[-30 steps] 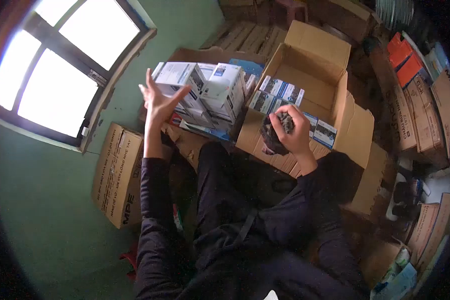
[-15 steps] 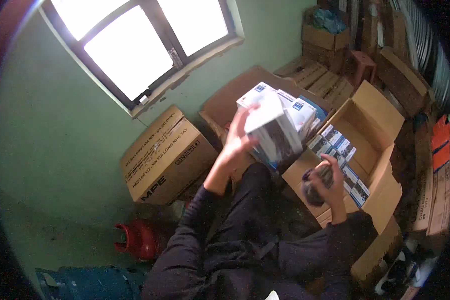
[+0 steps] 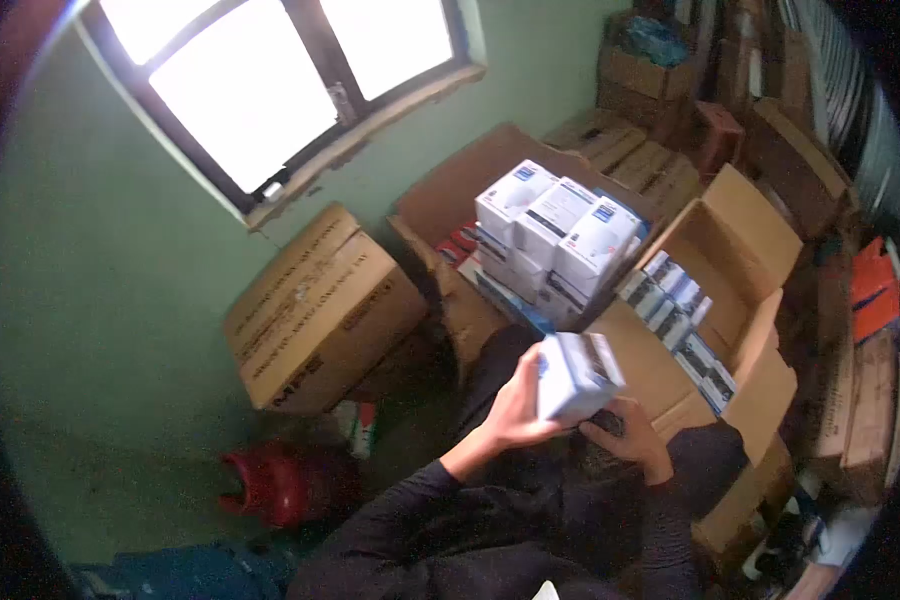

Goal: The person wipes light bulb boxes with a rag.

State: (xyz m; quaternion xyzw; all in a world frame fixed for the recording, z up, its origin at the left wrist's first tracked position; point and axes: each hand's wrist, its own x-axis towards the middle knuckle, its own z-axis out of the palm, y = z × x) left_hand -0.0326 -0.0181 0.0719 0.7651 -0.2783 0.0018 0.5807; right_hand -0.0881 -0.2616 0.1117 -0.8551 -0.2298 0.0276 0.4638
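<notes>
My left hand (image 3: 516, 412) is closed around the side of a small white and blue box (image 3: 566, 382), held tilted above my lap. My right hand (image 3: 632, 440) is curled just below the box's right end. A dark round thing (image 3: 602, 426), partly hidden and blurred, sits in its fingers; I cannot tell its kind. Beyond the held box, white boxes (image 3: 560, 215) are stacked on an opened carton (image 3: 450, 180). To the right, an open cardboard box (image 3: 735, 240) has several small blue and white boxes (image 3: 675, 310) lined up on its near side.
A closed brown carton (image 3: 320, 310) stands at left under the window. Red gas cylinder (image 3: 290, 485) and a blue object (image 3: 185, 570) are at lower left. Flattened cardboard (image 3: 860, 400) and an orange packet (image 3: 875, 285) lie at far right.
My left hand has brought the white box from beside the stack down toward my lap. My right hand has moved down and left, close to the box, with the dark round thing.
</notes>
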